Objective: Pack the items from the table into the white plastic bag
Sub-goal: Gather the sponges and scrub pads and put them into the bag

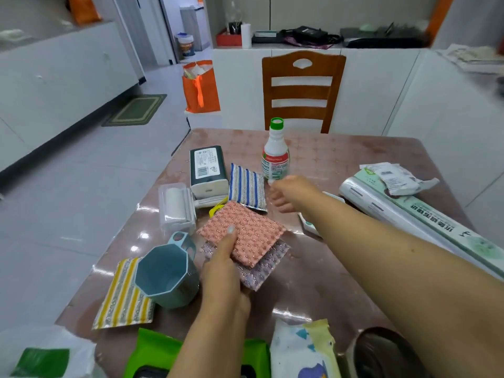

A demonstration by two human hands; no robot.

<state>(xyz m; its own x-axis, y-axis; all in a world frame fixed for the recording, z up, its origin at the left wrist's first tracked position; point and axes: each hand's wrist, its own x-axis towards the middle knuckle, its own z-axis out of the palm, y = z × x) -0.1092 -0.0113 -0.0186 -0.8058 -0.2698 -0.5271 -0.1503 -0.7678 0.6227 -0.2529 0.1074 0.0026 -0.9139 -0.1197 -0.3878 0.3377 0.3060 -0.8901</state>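
Left hand (223, 271) pinches the pink scouring pad (242, 233) – gathering pads, I'd say – while the right hand (289, 190), fingers loosely spread, reaches toward the striped pad (245, 185).

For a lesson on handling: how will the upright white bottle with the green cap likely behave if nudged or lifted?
The white bottle stands tall and narrow, so a sideways nudge would probably tip it. Its round body suggests it would then roll on the glossy table. The smooth plastic may feel slippery; how full it is cannot be seen.
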